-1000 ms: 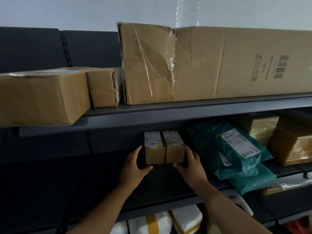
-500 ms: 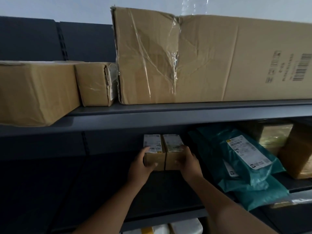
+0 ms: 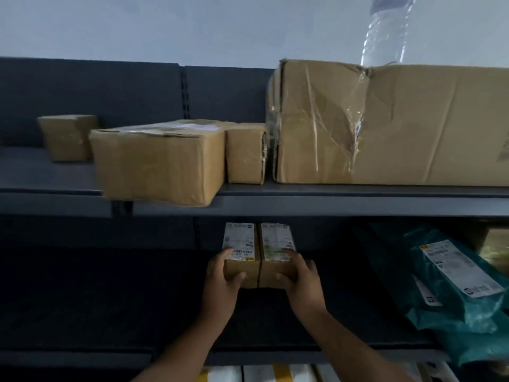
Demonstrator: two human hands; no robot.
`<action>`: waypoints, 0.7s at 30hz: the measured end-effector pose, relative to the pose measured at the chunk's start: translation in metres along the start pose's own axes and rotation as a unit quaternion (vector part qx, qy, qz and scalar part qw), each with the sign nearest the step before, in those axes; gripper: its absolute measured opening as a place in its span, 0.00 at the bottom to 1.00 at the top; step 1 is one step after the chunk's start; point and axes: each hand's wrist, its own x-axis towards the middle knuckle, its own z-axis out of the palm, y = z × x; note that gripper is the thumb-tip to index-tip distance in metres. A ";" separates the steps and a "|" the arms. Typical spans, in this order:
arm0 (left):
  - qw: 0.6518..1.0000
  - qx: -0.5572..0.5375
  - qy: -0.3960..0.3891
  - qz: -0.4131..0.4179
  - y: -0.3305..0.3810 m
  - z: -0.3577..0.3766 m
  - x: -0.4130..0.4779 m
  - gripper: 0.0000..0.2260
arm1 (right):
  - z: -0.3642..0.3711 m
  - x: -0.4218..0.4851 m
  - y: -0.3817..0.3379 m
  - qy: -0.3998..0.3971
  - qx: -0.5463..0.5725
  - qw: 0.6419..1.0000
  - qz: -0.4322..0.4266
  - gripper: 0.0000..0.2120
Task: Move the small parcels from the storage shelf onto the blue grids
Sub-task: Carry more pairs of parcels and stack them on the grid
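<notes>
The storage shelf fills the view in dark tiers. On its upper tier, at two o'clock, sits a large crumpled carton. At ten o'clock a medium box juts out over that tier's front edge. On the tier below, at four o'clock, lie teal mailer bags.

At six o'clock, just under the centre, the left hand and the right hand reach in from below. Between them two small parcels stand side by side and touching on the lower tier: the left parcel and the right parcel, each with a white label on top. Each grip is wrapped round the outer side of its own parcel, thumb on the front face, fingers on the top. I cannot tell whether the parcels have left the shelf. The blue grids are not in view.

The step looks like drawing the pair out together. To do it well, press inward evenly so neither parcel drops at the seam, then pull straight back toward six o'clock. Stay low under the upper tier and clear of the mailers.
</notes>
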 end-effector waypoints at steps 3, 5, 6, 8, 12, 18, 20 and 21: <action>0.999 0.012 0.046 0.007 -0.008 -0.056 -0.010 0.24 | 0.037 -0.007 -0.039 -0.022 0.007 0.999 -0.046 0.29; 0.997 0.011 0.070 0.007 -0.014 -0.096 -0.017 0.24 | 0.066 -0.012 -0.066 -0.038 0.019 0.997 -0.065 0.29; 0.997 0.009 0.081 0.007 -0.018 -0.117 -0.020 0.23 | 0.080 -0.015 -0.080 -0.047 0.028 0.996 -0.074 0.29; 0.994 0.011 0.105 0.002 -0.027 -0.158 -0.024 0.23 | 0.110 -0.020 -0.110 -0.069 0.045 0.992 -0.091 0.29; 0.987 0.010 0.155 -0.036 -0.041 -0.240 -0.033 0.25 | 0.170 -0.033 -0.171 -0.097 0.081 0.985 -0.122 0.29; 0.965 0.072 0.249 -0.043 -0.063 -0.363 -0.065 0.29 | 0.256 -0.071 -0.264 -0.156 0.134 0.963 -0.173 0.29; 0.954 0.093 0.281 -0.050 -0.070 -0.406 -0.081 0.30 | 0.284 -0.088 -0.297 -0.190 0.157 0.953 -0.174 0.28; 0.948 0.108 0.295 -0.052 -0.073 -0.428 -0.090 0.30 | 0.299 -0.097 -0.313 -0.210 0.174 0.946 -0.175 0.28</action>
